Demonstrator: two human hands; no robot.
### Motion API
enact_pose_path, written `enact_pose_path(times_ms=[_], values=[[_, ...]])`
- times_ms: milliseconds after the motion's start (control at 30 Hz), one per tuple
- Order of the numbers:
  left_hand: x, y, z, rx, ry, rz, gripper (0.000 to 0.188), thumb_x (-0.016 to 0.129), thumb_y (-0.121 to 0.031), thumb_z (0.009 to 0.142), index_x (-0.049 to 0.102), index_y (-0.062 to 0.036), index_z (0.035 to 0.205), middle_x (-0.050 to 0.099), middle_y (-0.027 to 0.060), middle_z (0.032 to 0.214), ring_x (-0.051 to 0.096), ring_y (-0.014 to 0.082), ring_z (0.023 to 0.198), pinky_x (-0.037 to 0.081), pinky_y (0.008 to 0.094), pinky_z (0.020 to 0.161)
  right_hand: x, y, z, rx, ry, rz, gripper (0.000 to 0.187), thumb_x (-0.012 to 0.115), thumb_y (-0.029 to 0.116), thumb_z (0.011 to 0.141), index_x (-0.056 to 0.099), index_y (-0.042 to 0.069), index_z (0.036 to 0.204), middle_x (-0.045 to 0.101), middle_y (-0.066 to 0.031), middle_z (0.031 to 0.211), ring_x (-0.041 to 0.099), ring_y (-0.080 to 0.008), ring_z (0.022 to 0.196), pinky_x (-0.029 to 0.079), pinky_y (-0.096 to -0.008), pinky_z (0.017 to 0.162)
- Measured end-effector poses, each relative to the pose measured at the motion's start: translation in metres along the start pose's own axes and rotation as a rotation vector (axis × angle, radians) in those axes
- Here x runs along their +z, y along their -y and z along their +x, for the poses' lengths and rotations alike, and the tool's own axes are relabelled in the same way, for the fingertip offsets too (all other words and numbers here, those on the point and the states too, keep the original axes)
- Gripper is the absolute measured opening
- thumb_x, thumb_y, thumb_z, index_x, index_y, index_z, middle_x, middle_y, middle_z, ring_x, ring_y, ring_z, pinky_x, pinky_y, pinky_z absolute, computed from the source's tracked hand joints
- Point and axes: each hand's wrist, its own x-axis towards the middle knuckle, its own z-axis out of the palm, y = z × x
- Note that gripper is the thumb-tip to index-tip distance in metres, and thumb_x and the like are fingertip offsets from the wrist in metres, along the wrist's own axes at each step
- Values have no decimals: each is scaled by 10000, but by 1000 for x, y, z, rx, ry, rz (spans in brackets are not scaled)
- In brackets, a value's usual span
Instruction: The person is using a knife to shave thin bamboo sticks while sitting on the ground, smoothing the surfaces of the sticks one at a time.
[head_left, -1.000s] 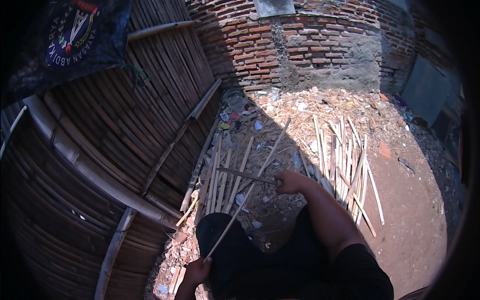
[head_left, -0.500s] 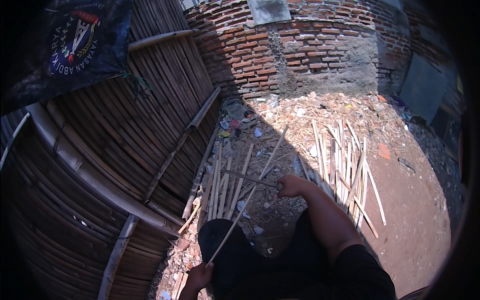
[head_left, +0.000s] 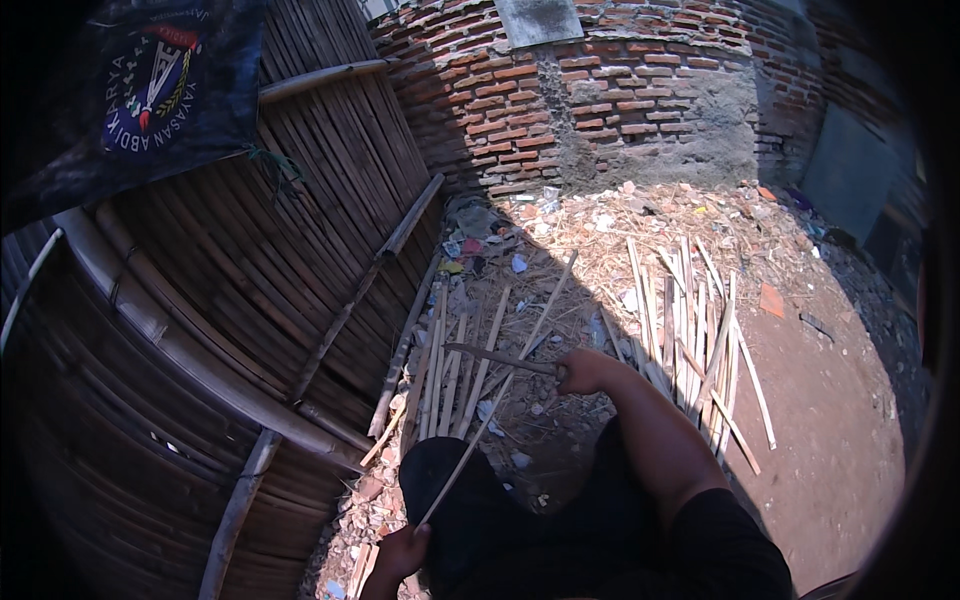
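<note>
My left hand [head_left: 403, 551], low in the picture beside my left knee, is closed round the near end of a long, thin bamboo strip [head_left: 455, 478]. The strip slants up and away to the right, past my knee. My right hand [head_left: 583, 372] grips the handle of a long, dark-bladed knife [head_left: 500, 357], its blade pointing left. Blade and strip cross in front of my knees; whether they touch I cannot tell. Under and beyond the blade, on the left, lie several split bamboo strips [head_left: 433, 375].
A larger heap of pale bamboo strips [head_left: 690, 320] lies on the right in sun. Along the left stands a bamboo-slat wall [head_left: 200, 290] with a dark banner [head_left: 60, 120] hanging on it. A brick wall [head_left: 630, 110] closes the far side. Rubble and litter [head_left: 600, 215] cover the ground before it.
</note>
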Motion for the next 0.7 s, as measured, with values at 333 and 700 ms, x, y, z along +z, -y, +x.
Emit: enact_pose_path(times_ms=[333,700], values=[[-4,-1,-3,-33,42,-55,611,421,-573,982,674,-23,1063,684,274,969,652,448,1006,503,499,860,30,40,-1,-311,190,-103,645,781,492,742,649,76,1217,680,-204,1116,626,-376,1103,480,-458,955],[2,13,9,-57,74,-63,607,430,-556,985,676,-10,1081,689,267,956,659,435,1006,504,485,857,17,13,-1,-170,33,-75,546,765,416,727,681,69,1139,691,-190,1081,644,-382,1060,499,-462,910]])
